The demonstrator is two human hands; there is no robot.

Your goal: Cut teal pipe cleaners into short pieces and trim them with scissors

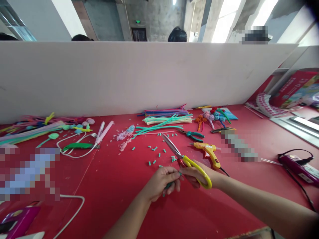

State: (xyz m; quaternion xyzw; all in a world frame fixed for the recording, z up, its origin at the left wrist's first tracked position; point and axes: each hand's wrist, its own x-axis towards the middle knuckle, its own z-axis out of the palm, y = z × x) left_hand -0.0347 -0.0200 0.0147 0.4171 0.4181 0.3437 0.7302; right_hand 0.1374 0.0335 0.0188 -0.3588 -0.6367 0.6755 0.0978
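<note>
A green piece is gripped in the curled fingers of the left hand, above the red table. The yellow-handled scissors are grasped by the fingers of the right hand, with the blades pointed away from the person. Short green bits are scattered beyond the hands. Longer green strips are laid farther back; a yellow glue gun is set near the pliers.
</note>
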